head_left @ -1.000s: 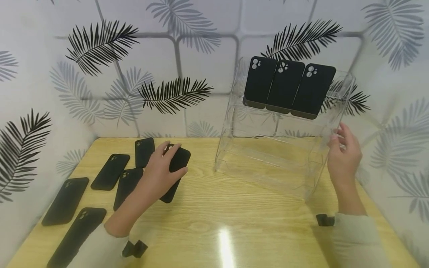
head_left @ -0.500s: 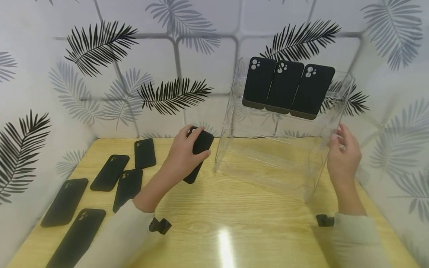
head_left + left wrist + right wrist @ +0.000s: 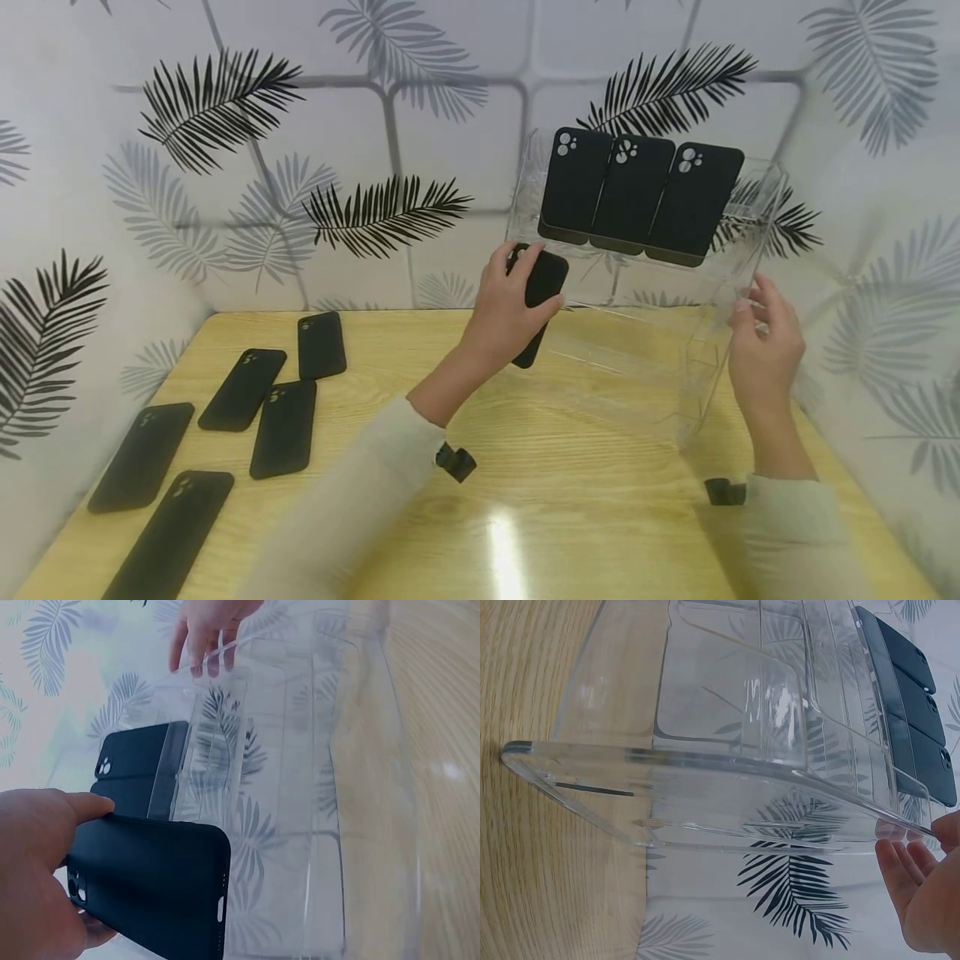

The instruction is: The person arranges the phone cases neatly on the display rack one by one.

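Observation:
In the head view, my left hand (image 3: 506, 308) holds a black phone case (image 3: 543, 292) by its long edges, thumb on one side and fingers on the other. The case is tilted in front of the left side of a clear plastic tiered stand (image 3: 622, 354). In the left wrist view, the held case (image 3: 150, 877) shows its back, with the camera cutout near my fingers. My right hand (image 3: 765, 333) pinches the stand's right side panel; the right wrist view shows fingers (image 3: 904, 862) at the panel edge. Three black phone cases (image 3: 630, 192) lean side by side on the top tier.
Several black phone cases (image 3: 281, 429) lie flat on the left part of the wooden table (image 3: 450, 500). A patterned wall covering (image 3: 360, 142) with leaf prints rises behind the table and along both sides.
My left hand has carried the phone case rightward and up from beside the loose cases to the front of the stand. The right hand stays at the stand's side.

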The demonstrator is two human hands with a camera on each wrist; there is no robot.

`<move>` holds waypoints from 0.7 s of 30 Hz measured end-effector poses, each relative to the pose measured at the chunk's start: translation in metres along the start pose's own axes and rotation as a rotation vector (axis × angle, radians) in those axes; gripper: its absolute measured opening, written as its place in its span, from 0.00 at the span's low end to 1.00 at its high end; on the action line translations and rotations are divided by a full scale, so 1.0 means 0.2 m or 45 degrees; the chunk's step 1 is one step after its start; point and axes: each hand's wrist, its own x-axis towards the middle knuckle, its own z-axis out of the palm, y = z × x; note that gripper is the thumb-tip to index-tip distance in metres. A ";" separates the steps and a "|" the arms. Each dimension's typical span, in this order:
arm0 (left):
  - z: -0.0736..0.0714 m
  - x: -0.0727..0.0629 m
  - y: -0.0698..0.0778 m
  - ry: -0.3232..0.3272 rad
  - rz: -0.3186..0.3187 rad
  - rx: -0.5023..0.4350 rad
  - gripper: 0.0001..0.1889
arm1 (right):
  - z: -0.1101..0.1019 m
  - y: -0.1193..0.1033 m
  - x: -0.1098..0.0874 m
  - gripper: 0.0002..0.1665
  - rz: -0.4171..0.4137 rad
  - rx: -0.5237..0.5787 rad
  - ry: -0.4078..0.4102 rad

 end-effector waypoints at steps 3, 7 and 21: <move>0.08 0.08 0.07 0.029 0.033 -0.032 0.38 | 0.00 0.00 0.00 0.25 0.003 0.000 -0.006; 0.19 0.18 0.16 0.043 0.078 -0.020 0.38 | -0.01 0.00 0.01 0.25 -0.003 0.005 -0.002; 0.45 0.35 0.38 0.165 0.257 0.013 0.38 | 0.00 0.01 0.01 0.25 -0.032 0.005 -0.006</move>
